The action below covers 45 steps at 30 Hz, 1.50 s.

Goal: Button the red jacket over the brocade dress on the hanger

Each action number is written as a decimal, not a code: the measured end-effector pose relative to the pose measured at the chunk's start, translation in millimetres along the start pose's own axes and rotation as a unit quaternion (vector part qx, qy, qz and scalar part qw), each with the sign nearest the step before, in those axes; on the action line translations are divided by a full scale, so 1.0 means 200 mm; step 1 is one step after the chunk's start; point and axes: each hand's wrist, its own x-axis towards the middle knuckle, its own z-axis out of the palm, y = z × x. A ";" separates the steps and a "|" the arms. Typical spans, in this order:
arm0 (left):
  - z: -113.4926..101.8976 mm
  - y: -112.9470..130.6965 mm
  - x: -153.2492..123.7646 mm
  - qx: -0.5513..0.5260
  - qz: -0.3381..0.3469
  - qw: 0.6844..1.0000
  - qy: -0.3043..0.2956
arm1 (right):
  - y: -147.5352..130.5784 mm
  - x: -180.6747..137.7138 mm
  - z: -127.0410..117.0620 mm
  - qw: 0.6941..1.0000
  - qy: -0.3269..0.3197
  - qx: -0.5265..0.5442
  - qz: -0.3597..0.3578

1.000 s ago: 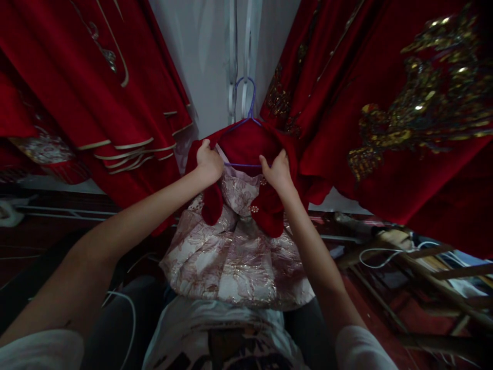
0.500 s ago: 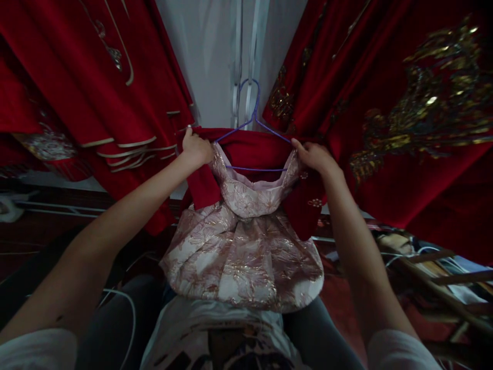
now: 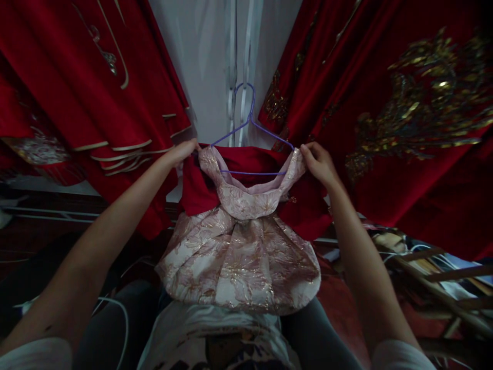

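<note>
Left arm: stretched forward and up, bare to the short white sleeve.
Left hand: fingers straight and pressed together, tips on the red jacket at the hanger's left end; whether the thumb nips the cloth cannot be told.
Right arm: raised likewise, wrist bent inward.
Right hand: fingers curled, pinching the red jacket's edge just beside the dress shoulder.
Pink brocade dress: hangs on the purple hanger between both hands, in front of the jacket, skirt spread over the person's lap.
Hanger hook: among pale ribbons against the white wall.
Crowding: red embroidered robes hang close on both sides.
Lower right: wooden frames.
Lower left: a white cable.
</note>
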 end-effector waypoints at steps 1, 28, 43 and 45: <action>-0.02 -0.01 -0.01 -0.004 -0.041 0.999 -0.030 | 0.00 0.00 0.00 1.000 0.002 -0.007 -0.004; 0.01 -0.40 -0.22 -0.037 0.109 0.989 0.096 | 0.19 -0.25 0.10 0.977 0.166 0.058 0.119; 0.44 0.09 -0.41 0.151 0.397 0.905 0.029 | -0.08 -0.48 0.27 0.984 -0.128 0.074 0.103; 0.50 0.16 -0.38 0.172 0.433 0.885 0.025 | -0.18 -0.47 0.27 0.987 -0.139 0.068 0.050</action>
